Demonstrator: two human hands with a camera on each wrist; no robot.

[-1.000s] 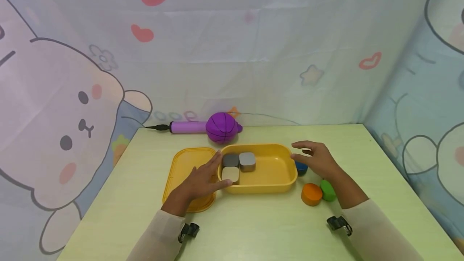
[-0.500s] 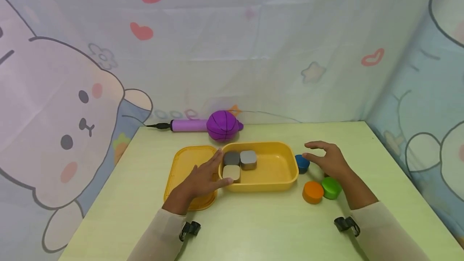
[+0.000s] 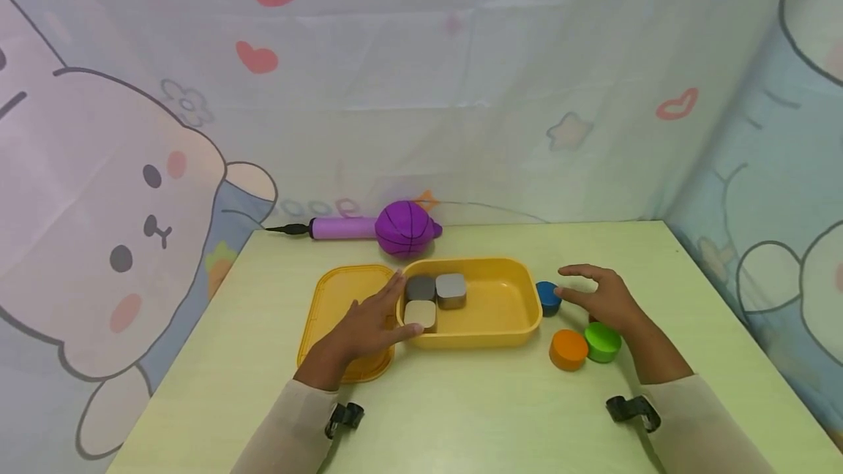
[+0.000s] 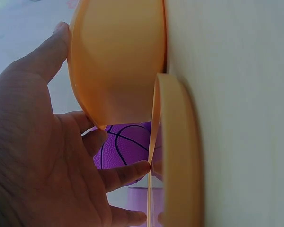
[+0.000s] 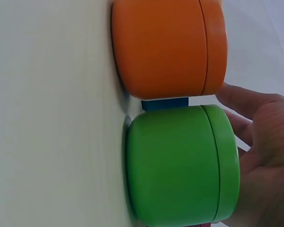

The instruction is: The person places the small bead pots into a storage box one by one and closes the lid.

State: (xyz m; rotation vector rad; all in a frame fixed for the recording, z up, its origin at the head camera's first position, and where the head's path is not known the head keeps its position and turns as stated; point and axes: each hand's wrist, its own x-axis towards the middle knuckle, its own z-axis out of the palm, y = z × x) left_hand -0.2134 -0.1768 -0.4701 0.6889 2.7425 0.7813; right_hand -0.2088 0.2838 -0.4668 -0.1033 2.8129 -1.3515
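Note:
My left hand lies on the left rim of a yellow plastic box, thumb and fingers stretched along it. In the left wrist view, two fingertips reach the edge of the flat yellow lid below. Inside the box, at its left end, are dark grey, light grey and cream rounded blocks. My right hand hovers beside a small blue round tub, thumb and fingers spread apart, the thumb overlapping its edge in the head view.
Orange and green round tubs, each with a lid seam, stand close together right of the box. A dark red thing is mostly hidden behind the green one. At the back lie a purple mini basketball and a purple hand pump.
My right hand has moved right from the box's right rim, then dipped slightly beside the blue tub, which now shows more fully. My left hand has stayed on the box.

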